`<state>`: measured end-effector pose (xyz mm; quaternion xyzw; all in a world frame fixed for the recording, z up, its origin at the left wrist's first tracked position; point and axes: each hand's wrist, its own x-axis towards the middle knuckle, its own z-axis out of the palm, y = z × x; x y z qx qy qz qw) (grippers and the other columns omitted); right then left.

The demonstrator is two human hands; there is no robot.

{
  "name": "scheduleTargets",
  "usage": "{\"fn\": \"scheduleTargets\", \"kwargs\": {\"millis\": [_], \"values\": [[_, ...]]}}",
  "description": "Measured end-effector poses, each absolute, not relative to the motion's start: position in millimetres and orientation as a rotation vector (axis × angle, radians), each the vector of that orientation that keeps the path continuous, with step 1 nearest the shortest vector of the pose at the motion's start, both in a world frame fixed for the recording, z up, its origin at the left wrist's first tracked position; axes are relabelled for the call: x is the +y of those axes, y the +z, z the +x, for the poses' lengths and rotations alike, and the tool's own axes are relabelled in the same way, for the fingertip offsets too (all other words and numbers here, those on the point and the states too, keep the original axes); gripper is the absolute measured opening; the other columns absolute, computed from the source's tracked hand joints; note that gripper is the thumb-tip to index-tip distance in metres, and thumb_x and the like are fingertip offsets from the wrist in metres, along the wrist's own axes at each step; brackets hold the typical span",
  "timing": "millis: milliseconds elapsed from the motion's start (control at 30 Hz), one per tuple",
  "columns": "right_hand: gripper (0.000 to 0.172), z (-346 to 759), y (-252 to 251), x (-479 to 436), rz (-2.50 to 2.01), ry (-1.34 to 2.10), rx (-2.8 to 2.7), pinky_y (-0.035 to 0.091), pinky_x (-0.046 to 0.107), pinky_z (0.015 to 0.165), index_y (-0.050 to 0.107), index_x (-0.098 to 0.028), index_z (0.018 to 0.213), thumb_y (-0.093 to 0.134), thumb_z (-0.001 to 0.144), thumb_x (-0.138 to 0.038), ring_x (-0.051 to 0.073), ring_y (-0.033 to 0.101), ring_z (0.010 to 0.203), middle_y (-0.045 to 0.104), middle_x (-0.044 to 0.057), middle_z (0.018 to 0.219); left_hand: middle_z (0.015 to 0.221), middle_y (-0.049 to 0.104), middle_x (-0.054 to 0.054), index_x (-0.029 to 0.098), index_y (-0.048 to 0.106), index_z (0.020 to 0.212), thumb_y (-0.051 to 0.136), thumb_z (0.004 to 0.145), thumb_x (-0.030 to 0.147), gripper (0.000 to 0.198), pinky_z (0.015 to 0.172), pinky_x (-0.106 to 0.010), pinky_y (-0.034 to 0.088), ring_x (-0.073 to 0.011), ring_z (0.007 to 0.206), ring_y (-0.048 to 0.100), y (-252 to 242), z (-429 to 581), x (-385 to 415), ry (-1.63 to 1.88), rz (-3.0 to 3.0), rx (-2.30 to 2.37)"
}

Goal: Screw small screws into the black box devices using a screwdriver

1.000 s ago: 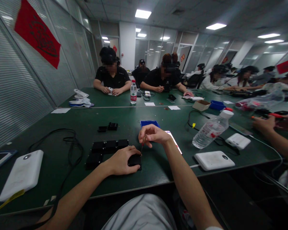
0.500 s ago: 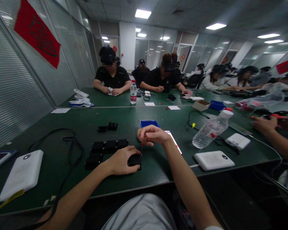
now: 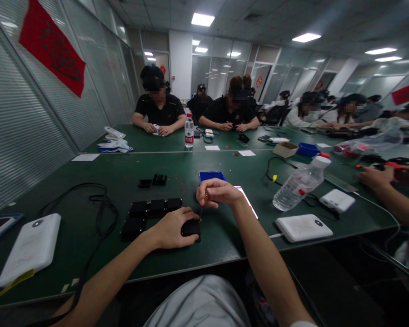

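Near the front edge of the table (image 3: 221, 247), the left hand (image 3: 172, 229) covers the left part of a black box (image 3: 191, 228). The right hand (image 3: 218, 191) hides much of a thin tool (image 3: 201, 212), its tip too small to tell. At the table's left edge, a dark-screened device (image 3: 0, 225) is cut off.

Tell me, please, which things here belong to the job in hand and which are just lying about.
Likely in the job: black case in the left grip; thin tool in the right grip; perhaps the other black cases.

Likely just lying about: nearer water bottle; white device, far left; lit phone, partly hidden.
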<state>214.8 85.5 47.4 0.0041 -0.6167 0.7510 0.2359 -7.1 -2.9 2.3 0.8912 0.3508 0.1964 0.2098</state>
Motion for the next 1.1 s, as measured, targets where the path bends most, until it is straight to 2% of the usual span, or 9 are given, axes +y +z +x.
{"fn": "scheduleTargets", "kwargs": {"millis": [400, 833, 1100], "values": [[0.026, 214.0, 45.7, 86.4, 0.062, 2.035, -1.708, 0.051, 0.018, 0.048, 0.07, -0.011, 0.101, 0.075, 0.093, -0.035, 0.01, 0.066, 0.057, 0.075, 0.008, 0.091, 0.124, 0.067, -0.01, 0.019, 0.067, 0.123, 0.075, 0.083, 0.036, 0.044, 0.106, -0.042, 0.051, -0.0299, 0.116, 0.065, 0.4, -7.6, -2.5, 0.531, 2.473, 0.992], [0.029, 214.6, 46.5, 87.2, -0.022, 1.966, -1.758, 0.049, 0.017, 0.049, 0.067, -0.012, 0.1, 0.08, 0.089, -0.036, 0.007, 0.063, 0.055, 0.074, 0.006, 0.092, 0.119, 0.069, -0.008, 0.022, 0.068, 0.12, 0.079, 0.083, 0.043, 0.044, 0.103, -0.04, 0.052, -0.0278, 0.111, 0.067, -1.6, -7.5, -1.7, 0.545, 2.478, 1.003], [0.024, 214.3, 48.9, 86.8, 0.027, 1.942, -1.768, 0.049, 0.016, 0.047, 0.066, -0.012, 0.1, 0.079, 0.089, -0.029, 0.007, 0.065, 0.056, 0.072, 0.006, 0.092, 0.12, 0.069, -0.008, 0.021, 0.067, 0.121, 0.08, 0.082, 0.045, 0.047, 0.103, -0.041, 0.052, -0.0283, 0.111, 0.067, -2.0, -8.6, -1.9, 0.535, 2.471, 1.008]]}}
